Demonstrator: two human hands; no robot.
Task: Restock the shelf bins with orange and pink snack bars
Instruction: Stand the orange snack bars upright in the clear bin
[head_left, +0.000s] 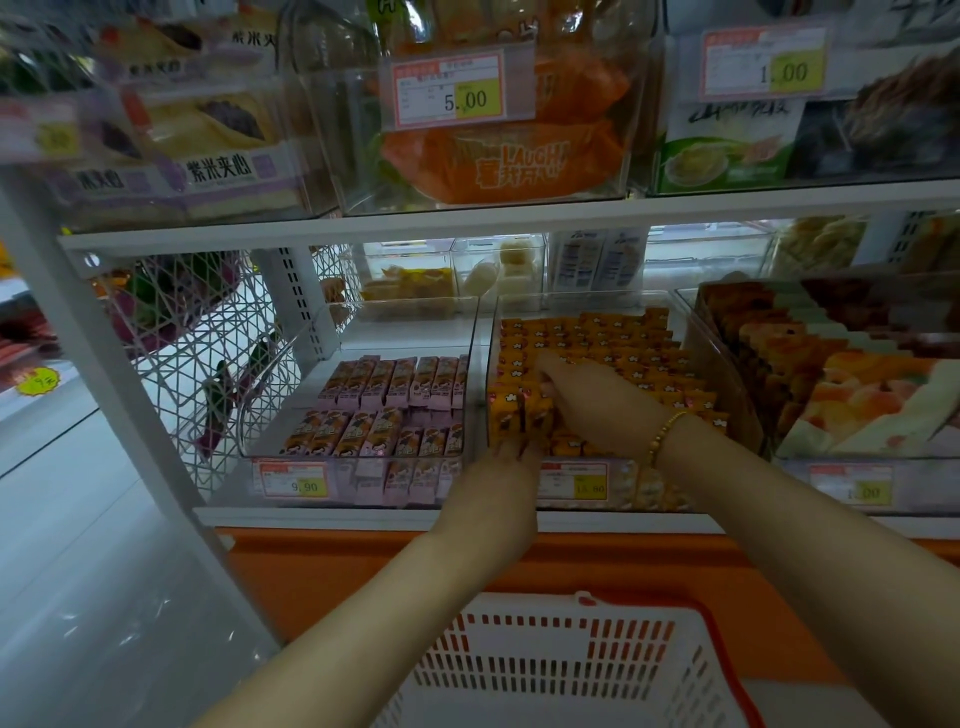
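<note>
The white shelf (363, 519) carries three clear bins side by side: the pink-bar bin (270, 400), orange-bar bin (631, 480) and a third bin (935, 486).

Head view looks forward and down (close) at shelf bins (483, 332)
</note>
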